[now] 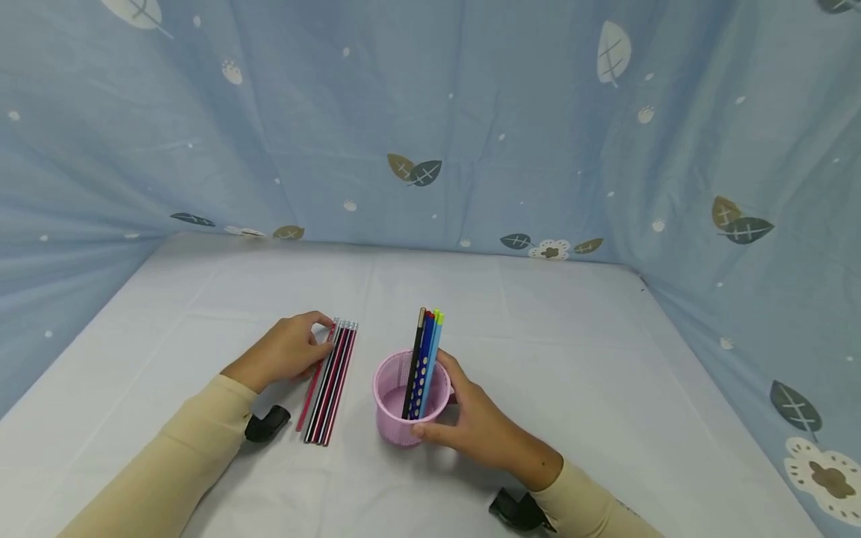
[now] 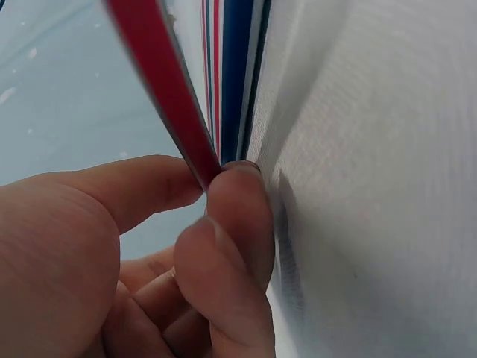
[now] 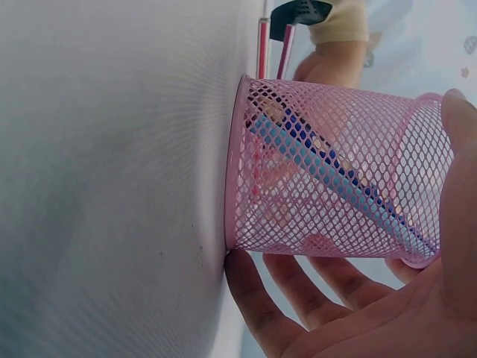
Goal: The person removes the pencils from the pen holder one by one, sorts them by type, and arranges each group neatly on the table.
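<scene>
My left hand [image 1: 285, 350] pinches a red pencil [image 1: 309, 401] between thumb and fingertips near its upper end. Close on its right lies a row of several striped pencils [image 1: 334, 388], side by side with silvery far ends. The left wrist view shows the pinched pencil [image 2: 165, 78] tilted away from the others. My right hand [image 1: 474, 420] grips a pink mesh pen cup [image 1: 393, 432] from the right, thumb at the rim and fingers round the side. Several pencils [image 1: 430, 351], black, dark blue dotted and light blue, lean inside the upright cup, which stands on the table.
A white cloth covers the table [image 1: 572, 373]. Blue leaf-print curtains [image 1: 430, 97] hang behind it and along both sides. Black straps with camera mounts [image 1: 267, 424] sit at both wrists, close over the cloth.
</scene>
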Demonstrator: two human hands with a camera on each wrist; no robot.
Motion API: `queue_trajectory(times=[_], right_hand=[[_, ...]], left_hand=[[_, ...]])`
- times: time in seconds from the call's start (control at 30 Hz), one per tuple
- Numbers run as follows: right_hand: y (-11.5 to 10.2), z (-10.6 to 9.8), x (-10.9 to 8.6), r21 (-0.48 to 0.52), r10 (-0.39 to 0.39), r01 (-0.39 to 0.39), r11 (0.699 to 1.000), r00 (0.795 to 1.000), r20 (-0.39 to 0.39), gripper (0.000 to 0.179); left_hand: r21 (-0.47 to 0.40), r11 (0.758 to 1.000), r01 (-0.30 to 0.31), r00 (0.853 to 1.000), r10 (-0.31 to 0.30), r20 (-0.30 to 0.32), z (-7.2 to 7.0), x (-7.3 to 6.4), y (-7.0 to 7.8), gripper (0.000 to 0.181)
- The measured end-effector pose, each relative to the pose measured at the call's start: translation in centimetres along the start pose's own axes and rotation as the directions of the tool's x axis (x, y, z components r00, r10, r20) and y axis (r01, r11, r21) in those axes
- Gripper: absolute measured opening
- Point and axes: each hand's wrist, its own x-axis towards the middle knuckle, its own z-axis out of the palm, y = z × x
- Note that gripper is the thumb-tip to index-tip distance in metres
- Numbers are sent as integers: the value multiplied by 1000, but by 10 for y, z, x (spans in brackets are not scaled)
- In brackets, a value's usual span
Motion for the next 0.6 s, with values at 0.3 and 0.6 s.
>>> queue_trajectory(times=[0.3, 0.6], right_hand=[[0, -1, -1, -10, -1, 1, 1000, 1000, -5, 98], [2, -1, 0, 3, -5, 5, 1000, 1000, 2, 97]], left_hand=[[26, 1000, -16, 1000, 16, -5, 2, -2, 3, 45], [24, 1000, -16, 1000, 16, 1, 2, -2, 6, 47]])
